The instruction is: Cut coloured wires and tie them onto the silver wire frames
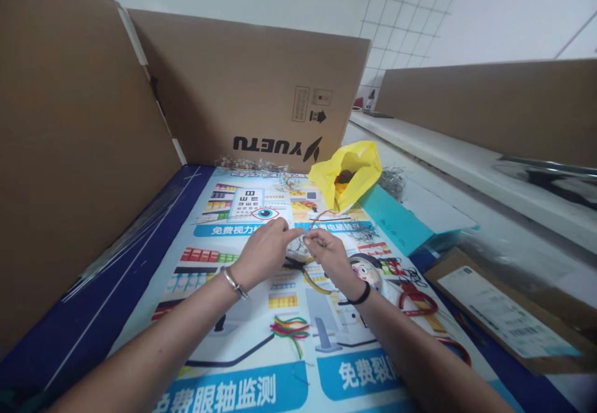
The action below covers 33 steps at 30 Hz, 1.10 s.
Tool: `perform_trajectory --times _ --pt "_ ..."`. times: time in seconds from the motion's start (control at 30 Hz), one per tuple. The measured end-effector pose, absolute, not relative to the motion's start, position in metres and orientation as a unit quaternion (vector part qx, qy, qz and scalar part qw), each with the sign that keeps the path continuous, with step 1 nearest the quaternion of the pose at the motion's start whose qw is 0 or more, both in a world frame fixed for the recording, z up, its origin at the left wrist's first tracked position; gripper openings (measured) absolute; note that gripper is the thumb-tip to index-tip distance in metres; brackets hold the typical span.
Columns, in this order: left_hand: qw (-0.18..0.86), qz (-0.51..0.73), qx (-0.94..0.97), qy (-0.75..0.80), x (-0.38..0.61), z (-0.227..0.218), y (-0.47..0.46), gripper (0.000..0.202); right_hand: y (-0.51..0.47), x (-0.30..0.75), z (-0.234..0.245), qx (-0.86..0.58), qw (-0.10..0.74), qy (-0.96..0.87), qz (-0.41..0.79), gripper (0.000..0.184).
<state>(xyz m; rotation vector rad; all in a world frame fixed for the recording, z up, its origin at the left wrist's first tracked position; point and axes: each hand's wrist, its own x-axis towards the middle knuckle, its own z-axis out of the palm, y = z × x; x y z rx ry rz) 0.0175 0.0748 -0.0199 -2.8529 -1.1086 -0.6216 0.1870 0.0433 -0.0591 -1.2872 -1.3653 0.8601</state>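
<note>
My left hand [265, 252] and my right hand [329, 253] meet over a printed poster [242, 363] on the table, fingertips pinched together. Between them runs a thin red wire [318, 218] that leads up toward a yellow plastic bag [347, 173]. Both hands are closed in a pinch on the wire or something tiny on it. A silver bracelet circles my left wrist and a black band my right. A small bundle of coloured wires [290, 328] lies on the poster between my forearms.
Tall cardboard panels [247, 83] wall off the left and back. A teal box [396, 220] sits by the bag. Red-handled scissors [417, 298] and a cardboard parcel [508, 320] lie at right. Wire tangles [392, 183] sit near the back.
</note>
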Motion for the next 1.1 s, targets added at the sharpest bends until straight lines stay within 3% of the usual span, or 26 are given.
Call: perform_trajectory --times 0.4,0.8,1.1 --pt "0.021 -0.157 -0.933 -0.323 0.004 -0.016 0.068 0.042 0.047 0.189 -0.062 -0.519 0.521 -0.567 0.37 0.015" --pt "0.052 -0.122 -0.941 -0.312 -0.003 -0.024 0.072 0.017 0.047 0.19 -0.058 -0.521 0.531 -0.546 0.386 0.017" --pt "0.091 -0.124 -0.93 -0.334 -0.007 -0.029 0.071 0.019 0.051 0.196 -0.052 -0.496 0.561 -0.477 0.461 0.018"
